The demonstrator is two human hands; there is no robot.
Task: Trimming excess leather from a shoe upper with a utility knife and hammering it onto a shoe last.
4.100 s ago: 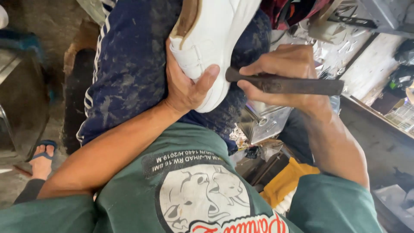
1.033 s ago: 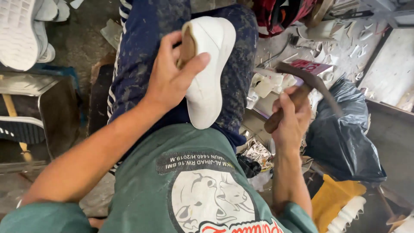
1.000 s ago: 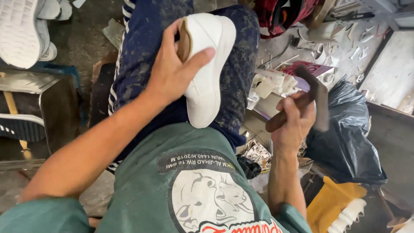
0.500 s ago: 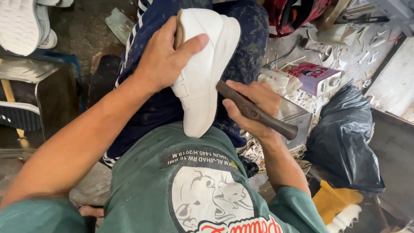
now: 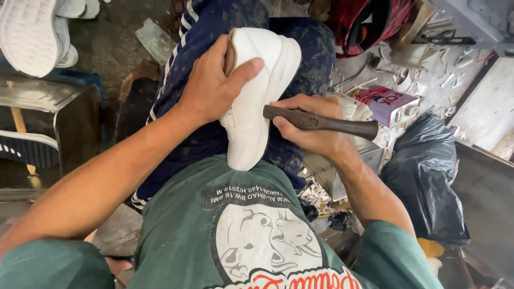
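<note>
- A white shoe [image 5: 256, 101] lies on the person's lap, across the dark blue trousers [image 5: 209, 32], its toe end pointing towards the green shirt [image 5: 214, 225].
- The left hand [image 5: 211, 83] grasps the shoe at its open top, thumb pressed over the white upper.
- The right hand [image 5: 310, 126] is clenched around a dark hammer handle [image 5: 321, 122], just right of the shoe; the handle's near end touches the shoe's side.
- Right of the shoe sit a small red and white box [image 5: 388, 104] and a black plastic bag [image 5: 428, 176].
- Far left of the shoe, a white sole [image 5: 29, 35] lies tread up.
</note>
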